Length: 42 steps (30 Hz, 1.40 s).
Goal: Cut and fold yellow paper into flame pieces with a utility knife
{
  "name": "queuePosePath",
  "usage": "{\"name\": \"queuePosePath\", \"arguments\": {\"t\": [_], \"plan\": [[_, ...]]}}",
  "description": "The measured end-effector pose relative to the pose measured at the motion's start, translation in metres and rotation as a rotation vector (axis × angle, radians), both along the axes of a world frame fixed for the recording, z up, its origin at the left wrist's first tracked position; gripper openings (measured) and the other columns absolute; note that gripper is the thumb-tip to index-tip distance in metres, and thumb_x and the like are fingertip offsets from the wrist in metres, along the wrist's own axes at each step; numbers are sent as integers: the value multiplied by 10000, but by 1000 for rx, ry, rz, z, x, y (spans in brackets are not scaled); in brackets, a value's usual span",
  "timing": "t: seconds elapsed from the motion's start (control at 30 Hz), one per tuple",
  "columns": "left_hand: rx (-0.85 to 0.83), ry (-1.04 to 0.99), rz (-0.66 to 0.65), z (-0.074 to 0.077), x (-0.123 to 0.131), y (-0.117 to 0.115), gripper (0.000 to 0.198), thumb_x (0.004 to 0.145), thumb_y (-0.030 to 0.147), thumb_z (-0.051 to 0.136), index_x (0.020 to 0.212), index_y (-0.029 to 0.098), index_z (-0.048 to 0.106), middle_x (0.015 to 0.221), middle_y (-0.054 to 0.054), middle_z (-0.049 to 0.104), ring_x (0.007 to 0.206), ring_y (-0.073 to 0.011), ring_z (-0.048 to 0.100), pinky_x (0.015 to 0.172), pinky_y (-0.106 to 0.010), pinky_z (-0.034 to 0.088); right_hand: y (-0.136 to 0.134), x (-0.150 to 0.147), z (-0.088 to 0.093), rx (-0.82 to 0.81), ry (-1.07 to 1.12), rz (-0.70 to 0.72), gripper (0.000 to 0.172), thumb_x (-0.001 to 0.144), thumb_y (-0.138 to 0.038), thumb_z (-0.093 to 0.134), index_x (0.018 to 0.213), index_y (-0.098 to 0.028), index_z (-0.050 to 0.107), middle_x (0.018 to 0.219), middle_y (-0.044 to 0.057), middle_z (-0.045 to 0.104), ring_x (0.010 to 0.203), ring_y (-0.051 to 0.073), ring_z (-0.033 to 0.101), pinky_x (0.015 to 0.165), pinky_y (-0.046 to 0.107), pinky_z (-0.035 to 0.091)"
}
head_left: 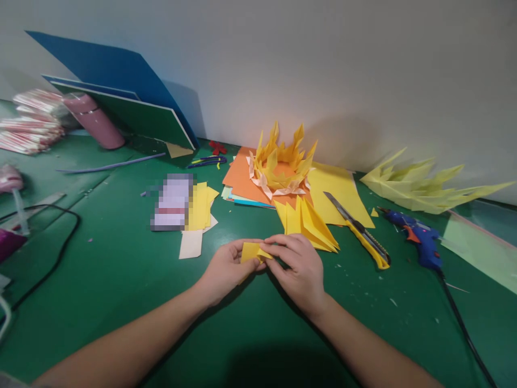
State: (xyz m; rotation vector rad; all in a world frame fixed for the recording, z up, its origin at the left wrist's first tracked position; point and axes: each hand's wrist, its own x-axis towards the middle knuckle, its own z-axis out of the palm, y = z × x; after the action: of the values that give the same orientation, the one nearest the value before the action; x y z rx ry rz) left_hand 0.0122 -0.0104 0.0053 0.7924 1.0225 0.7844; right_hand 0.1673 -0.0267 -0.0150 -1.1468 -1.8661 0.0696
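Between my two hands is a small piece of folded yellow paper (251, 251). My left hand (225, 269) pinches its left side, thumb in front. The fingertips of my right hand (297, 267) press on its right end, where a corner is bent over. Just beyond my right hand lie several folded yellow paper points (307, 223). A ring of folded orange-yellow paper points with a pale pink base (278, 161) stands behind them, on orange paper sheets (238, 180). Yellow and pale paper strips (197, 215) lie to the left of my hands.
A utility knife (361, 234) with its blade out and a blue glue gun (422, 237) with a cord lie at right. Light yellow folded paper (428, 183) sits behind them. A blurred phone-like object (172, 202), pink bottle (95, 121) and leaning boards (133, 113) are at left.
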Motion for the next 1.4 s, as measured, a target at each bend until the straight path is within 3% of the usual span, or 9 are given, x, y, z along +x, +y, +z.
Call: {"name": "queuePosePath", "arguments": {"t": [0.3, 0.6, 1.0, 1.4], "plan": [[-35, -2, -13, 4, 0, 1, 386, 527, 100, 785, 899, 139, 690, 792, -15, 729, 680, -115, 659, 724, -242, 522, 0, 2, 0, -1, -36, 20, 160, 834, -131, 600, 913, -230, 697, 880, 41, 712, 762, 192, 593, 695, 347, 495], [-34, -8, -12, 5, -1, 3, 380, 544, 85, 766, 912, 140, 692, 755, 3, 725, 636, -90, 639, 637, -191, 493, -1, 3, 0, -7, -132, 42, 208, 862, -149, 566, 1010, -225, 691, 984, 54, 708, 829, 211, 566, 733, 379, 484], [-119, -117, 11, 2, -4, 7, 430, 530, 96, 811, 943, 109, 694, 856, -53, 731, 776, -141, 672, 827, -266, 511, -1, 7, 3, -53, -247, 161, 336, 902, -146, 465, 1207, -177, 604, 1163, 99, 639, 964, 243, 507, 850, 423, 469], [-126, -158, -17, 8, -5, 9, 356, 523, 85, 813, 868, 116, 730, 764, -29, 730, 698, -114, 659, 750, -217, 513, 1, 10, -2, -58, -258, 153, 323, 906, -174, 493, 1198, -231, 620, 1134, 102, 638, 965, 244, 516, 826, 431, 477]]}}
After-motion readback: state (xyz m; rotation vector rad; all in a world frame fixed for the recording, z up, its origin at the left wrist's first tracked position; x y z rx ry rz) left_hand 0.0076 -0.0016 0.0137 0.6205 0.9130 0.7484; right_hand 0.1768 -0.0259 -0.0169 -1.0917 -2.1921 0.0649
